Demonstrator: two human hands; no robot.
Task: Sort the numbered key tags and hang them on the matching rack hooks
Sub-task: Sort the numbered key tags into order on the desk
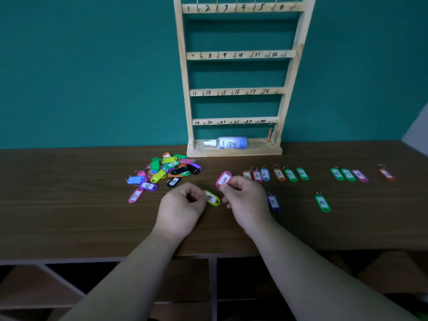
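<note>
While a heap of unsorted tags (171,167) waits on the surface (92,216), both hands pinch one tag each.
The left hand (183,205) grips yellow tag 14 (212,198), the right hand (245,198) pink tag 3 (224,180), close together just above the wood; a sorted row (279,174) lies further right, in front of the numbered wooden rack (245,55).

Light: dim and soft, evenly spread over the counter (69,216).
Sharpness: centre fairly clear; the far-right red tag (386,174) smears.
Distortion: wide-angle; the rack (240,54) uprights splay upward.
</note>
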